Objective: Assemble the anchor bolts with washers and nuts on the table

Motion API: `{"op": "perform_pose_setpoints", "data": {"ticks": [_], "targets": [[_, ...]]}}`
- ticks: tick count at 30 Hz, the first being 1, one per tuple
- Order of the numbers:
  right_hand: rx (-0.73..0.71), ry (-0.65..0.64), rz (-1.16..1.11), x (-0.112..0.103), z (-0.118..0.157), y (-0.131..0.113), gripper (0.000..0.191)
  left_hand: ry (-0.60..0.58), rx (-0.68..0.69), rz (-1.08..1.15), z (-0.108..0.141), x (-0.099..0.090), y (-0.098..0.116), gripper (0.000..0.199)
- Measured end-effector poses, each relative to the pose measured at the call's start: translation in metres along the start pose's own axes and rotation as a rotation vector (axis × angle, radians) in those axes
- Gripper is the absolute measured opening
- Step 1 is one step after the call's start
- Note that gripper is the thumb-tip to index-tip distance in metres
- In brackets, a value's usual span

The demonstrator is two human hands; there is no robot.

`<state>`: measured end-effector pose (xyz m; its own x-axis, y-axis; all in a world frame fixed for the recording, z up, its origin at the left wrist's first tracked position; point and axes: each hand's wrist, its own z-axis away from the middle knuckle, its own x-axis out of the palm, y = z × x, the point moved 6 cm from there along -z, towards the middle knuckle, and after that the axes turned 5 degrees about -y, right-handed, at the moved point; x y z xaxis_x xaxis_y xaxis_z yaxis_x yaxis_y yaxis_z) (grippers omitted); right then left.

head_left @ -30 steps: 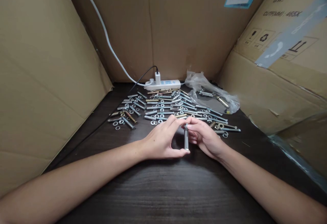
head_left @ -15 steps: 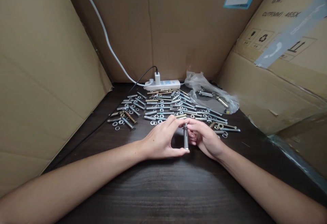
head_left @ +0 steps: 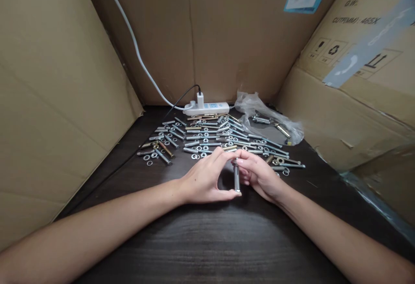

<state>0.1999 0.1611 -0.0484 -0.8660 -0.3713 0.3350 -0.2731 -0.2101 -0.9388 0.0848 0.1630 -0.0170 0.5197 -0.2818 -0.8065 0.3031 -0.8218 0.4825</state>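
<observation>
A silver expansion bolt (head_left: pixel 237 177) stands upright in the air between my hands. My left hand (head_left: pixel 205 178) holds it between thumb at the lower end and fingers at the top. The fingertips of my right hand (head_left: pixel 259 173) pinch its upper end, around the nut, and partly hide it. Behind my hands, several bolts, sleeves, nuts and washers lie in rows on the dark table (head_left: pixel 194 240). A long bolt (head_left: pixel 162 156) and a ring washer (head_left: pixel 149 163) lie on the left, and another bolt (head_left: pixel 293 165) lies on the right.
A white power strip (head_left: pixel 207 109) with a plugged-in charger (head_left: pixel 200 100) sits at the back. Right of it lies a clear plastic bag (head_left: pixel 256 102) with more bolts. A black cable (head_left: pixel 129 157) crosses on the left. Cardboard (head_left: pixel 162 37) walls surround the table.
My right thumb and fingertips have shifted slightly at the bolt's upper end. My left hand still holds the bolt, nearly unmoved.
</observation>
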Motion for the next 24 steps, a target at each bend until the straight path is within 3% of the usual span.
{"op": "perform_pose_setpoints", "data": {"ticks": [9,24], "targets": [[0.028,-0.007,-0.080,-0.0031,0.0006,0.0007,0.015,0.012,0.005,0.023,0.0006,-0.0012,-0.0006,0.071],[0.018,-0.013,-0.001,0.0008,0.0014,-0.0004,0.020,-0.004,0.011,0.009,-0.0002,-0.0014,0.0023,0.071]]}}
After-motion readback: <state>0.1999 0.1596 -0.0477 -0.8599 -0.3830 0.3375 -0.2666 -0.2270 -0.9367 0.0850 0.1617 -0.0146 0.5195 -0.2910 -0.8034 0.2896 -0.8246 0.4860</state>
